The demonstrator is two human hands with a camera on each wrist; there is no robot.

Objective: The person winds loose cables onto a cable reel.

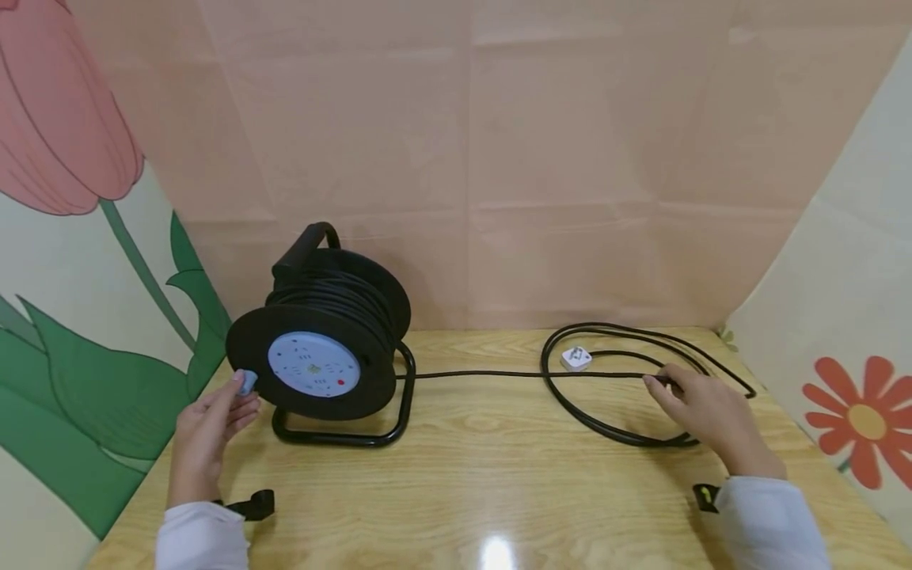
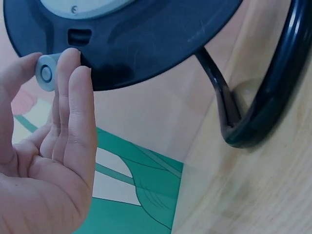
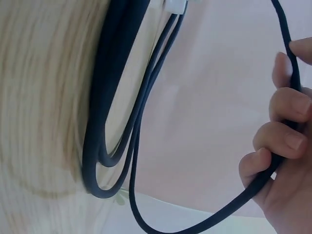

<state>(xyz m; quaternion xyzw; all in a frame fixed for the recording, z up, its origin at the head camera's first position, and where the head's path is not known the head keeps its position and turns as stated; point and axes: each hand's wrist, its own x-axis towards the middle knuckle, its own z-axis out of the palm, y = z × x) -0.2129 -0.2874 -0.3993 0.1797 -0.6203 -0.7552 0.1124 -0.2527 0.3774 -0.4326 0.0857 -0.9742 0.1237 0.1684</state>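
reel: black cable reel [image 1: 324,348] is stood on its tube frame [image 1: 385,427] at the left-back of the wooden table [image 1: 484,475], light-blue socket face turned twd the camera, carry handle on top.

crank knob: small blue-grey knob [image 1: 247,382] at the reel's lower-left rim, seen close up in the left wrist view.

left hand: left hand [image 1: 210,427] is held up at the knob, which is pinched btw thumb and fingertips [image 2: 73,63]; fingers nearly straight, side by side, not wrapped round it.

cable: black cable [image 1: 484,374] is run straight from the reel across to the right, where the rest is laid in loose loops on the table.

right hand: right hand [image 1: 701,412] is set on the loops, fingers [image 3: 287,141] curled round one strand of cable, so it's gripped, not just touched.

plug: white plug [image 1: 575,358] is lying inside the loops, near the back, a bit left of the right hand.

surroundings: pink backdrop behind, flower-print panels on both sides, white sleeves w/ black wrist straps at the bottom edge.
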